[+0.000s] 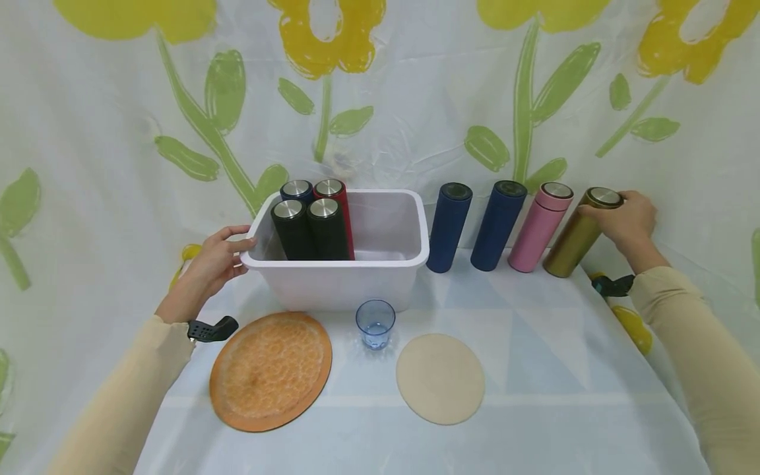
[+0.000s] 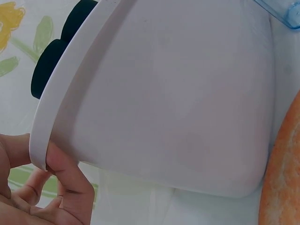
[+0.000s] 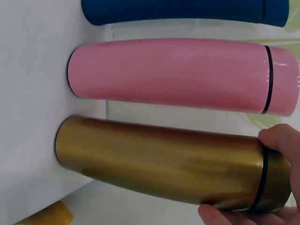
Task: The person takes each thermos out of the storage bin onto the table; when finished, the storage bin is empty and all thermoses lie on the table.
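Observation:
At the table's right end a gold thermos bottle (image 1: 571, 241) stands upright, and my right hand (image 1: 631, 221) grips it around the lid, thumb on one side and fingers on the other. Beside it is a pink thermos bottle (image 3: 173, 75), then two dark blue thermos bottles (image 1: 449, 227) further left. My left hand (image 1: 216, 260) pinches the left rim of a white plastic bin (image 1: 338, 280); in the left wrist view the thumb and fingers (image 2: 70, 173) take the rim from both sides. Inside the bin's left part stand two dark green thermos bottles (image 1: 291, 231), a red one (image 1: 349, 227) and a blue one (image 1: 297, 189).
A small blue drinking glass (image 1: 375, 324) stands in front of the bin. An orange-brown round mat (image 1: 270, 373) lies at front left, and a beige round mat (image 1: 441, 379) right of the glass. A flower-printed curtain (image 1: 410, 92) hangs close behind the bin and bottles.

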Motion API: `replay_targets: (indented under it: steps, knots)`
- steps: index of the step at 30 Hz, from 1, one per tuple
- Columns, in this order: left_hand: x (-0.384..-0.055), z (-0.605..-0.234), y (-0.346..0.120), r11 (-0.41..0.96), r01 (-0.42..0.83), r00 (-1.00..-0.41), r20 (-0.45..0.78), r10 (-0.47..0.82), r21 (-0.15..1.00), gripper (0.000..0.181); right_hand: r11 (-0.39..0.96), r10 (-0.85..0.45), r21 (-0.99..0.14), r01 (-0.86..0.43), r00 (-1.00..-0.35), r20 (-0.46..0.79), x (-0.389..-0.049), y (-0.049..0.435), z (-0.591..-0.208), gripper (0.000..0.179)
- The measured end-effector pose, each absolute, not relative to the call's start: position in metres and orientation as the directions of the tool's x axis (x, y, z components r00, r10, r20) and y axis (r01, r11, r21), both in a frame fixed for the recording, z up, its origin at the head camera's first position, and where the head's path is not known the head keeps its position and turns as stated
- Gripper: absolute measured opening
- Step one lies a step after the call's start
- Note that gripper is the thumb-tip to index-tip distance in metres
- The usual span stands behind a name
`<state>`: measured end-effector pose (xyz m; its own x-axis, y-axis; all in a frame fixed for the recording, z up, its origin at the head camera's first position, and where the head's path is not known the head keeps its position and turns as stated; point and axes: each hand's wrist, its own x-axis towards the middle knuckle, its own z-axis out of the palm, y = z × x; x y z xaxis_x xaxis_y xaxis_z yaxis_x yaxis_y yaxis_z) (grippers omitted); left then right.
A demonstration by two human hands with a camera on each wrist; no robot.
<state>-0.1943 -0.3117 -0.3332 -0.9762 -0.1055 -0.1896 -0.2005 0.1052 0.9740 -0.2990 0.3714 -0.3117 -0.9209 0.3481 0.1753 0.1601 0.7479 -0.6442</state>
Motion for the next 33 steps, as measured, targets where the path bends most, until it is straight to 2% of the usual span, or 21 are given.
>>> replay_targets:
  steps: [8,16,22,28,33]
  knots:
    - [-0.195,-0.332,-0.315,0.101,-0.210,-0.974,-0.199,-0.107,0.973,0.044,0.757,0.314,-0.641,0.123,-0.930,0.193,-0.306,0.375,-0.316,0.093]
    - [-0.192,-0.330,-0.313,0.095,-0.199,-0.976,-0.189,-0.108,0.975,0.027,0.755,0.295,-0.644,0.120,-0.940,0.171,-0.302,0.378,-0.320,0.098]
    - [-0.192,-0.330,-0.308,0.120,-0.202,-0.976,-0.189,-0.108,0.972,0.033,0.761,0.298,-0.637,0.125,-0.939,0.172,-0.297,0.379,-0.323,0.098]
    - [-0.193,-0.331,-0.308,0.121,-0.196,-0.977,-0.184,-0.109,0.973,0.028,0.748,0.308,-0.649,0.141,-0.939,0.151,-0.292,0.380,-0.322,0.108]
    - [-0.191,-0.332,-0.312,0.115,-0.196,-0.977,-0.184,-0.110,0.974,0.033,0.734,0.323,-0.667,0.128,-0.930,0.177,-0.285,0.376,-0.314,0.110]
